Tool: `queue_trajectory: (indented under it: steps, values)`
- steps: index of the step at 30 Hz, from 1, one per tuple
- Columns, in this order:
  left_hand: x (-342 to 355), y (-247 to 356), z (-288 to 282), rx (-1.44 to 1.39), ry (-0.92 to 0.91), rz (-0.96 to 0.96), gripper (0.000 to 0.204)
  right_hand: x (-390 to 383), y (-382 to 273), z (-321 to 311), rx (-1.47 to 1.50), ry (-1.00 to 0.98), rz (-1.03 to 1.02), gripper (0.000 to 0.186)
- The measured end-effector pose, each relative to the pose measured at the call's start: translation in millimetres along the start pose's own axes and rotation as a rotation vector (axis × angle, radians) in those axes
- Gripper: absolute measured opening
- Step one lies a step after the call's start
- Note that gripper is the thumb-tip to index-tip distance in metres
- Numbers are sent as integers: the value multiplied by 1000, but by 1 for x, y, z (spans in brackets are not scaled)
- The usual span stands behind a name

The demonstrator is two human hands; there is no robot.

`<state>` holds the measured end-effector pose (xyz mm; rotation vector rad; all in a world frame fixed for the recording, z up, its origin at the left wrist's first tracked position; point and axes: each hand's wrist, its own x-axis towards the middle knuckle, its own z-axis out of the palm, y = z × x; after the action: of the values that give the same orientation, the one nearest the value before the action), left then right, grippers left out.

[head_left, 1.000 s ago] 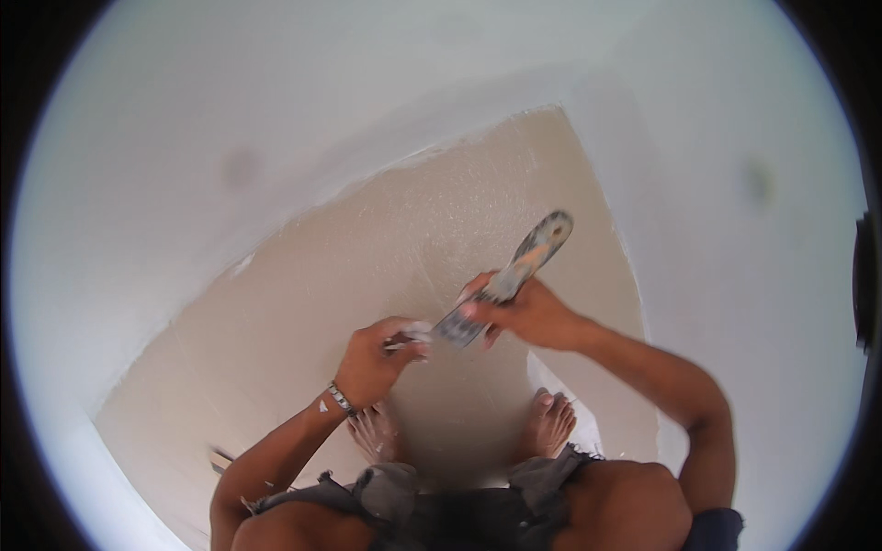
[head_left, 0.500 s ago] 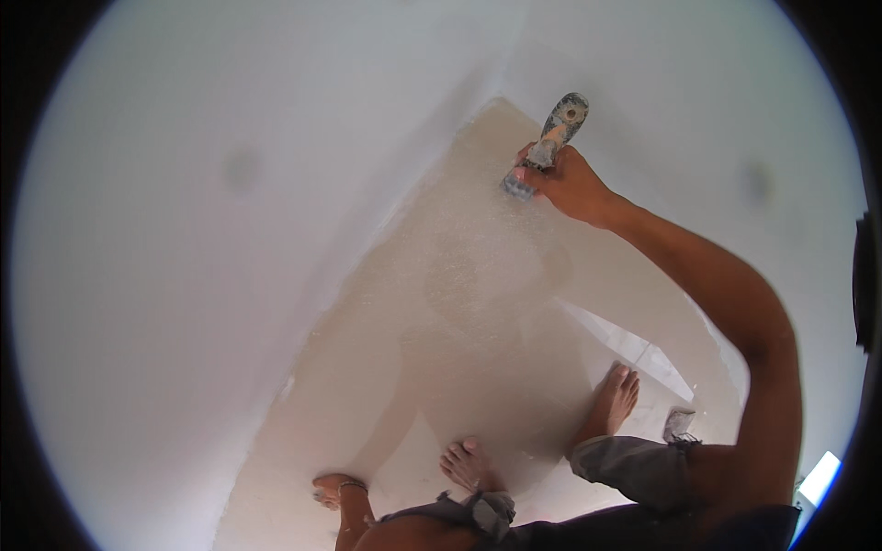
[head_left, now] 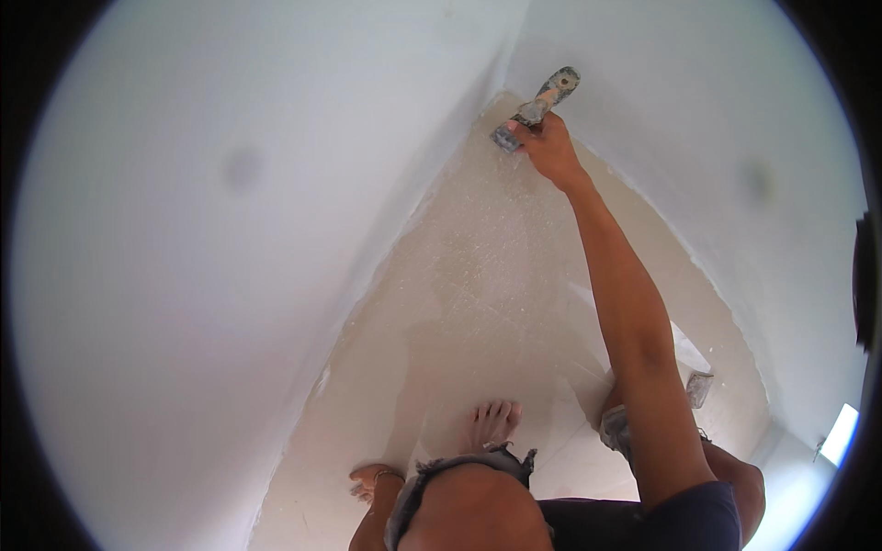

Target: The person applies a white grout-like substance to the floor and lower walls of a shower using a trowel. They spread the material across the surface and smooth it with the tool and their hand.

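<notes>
In the head view, the only one given, a scraper point(head_left: 535, 110) is held out at the far corner of the beige floor point(head_left: 459, 317), close to where the two white walls meet. Its lower part is pinched by the right grip point(head_left: 549, 151) — thumb and fingers closed near the blade point(head_left: 505, 139) — while the handle is left jutting free. The tool is set aslant: its long axis is run from upper right to lower left, with the blade pointed lower left. Whether the floor is touched by it cannot be told. The left grip point(head_left: 367, 477) is placed low, beside the bare foot point(head_left: 497, 422); whether anything is held there cannot be told. The work is judged to be under way: white specks are scattered across the floor, and ragged edges are left along the walls; how much is done cannot be told.
</notes>
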<state>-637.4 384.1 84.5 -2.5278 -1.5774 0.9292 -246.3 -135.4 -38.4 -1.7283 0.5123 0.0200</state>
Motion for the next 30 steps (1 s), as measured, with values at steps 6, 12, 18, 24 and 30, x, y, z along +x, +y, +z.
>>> queue_trajectory:
  steps: [6,12,18,24,30]
  values:
    - [-21,76,-18,28,-216,439,66,-5,0,-4,-33,96,-8,31]
    - [-82,165,4,127,-393,788,67,0,38,-24,-223,118,-140,28]
    - [-127,213,43,314,-533,932,68,0,51,-12,-203,165,-218,25]
    - [-151,223,81,467,-590,963,69,12,67,-16,-189,184,-216,24]
    - [-154,225,94,545,-574,1017,67,10,83,-16,-264,145,-140,24]
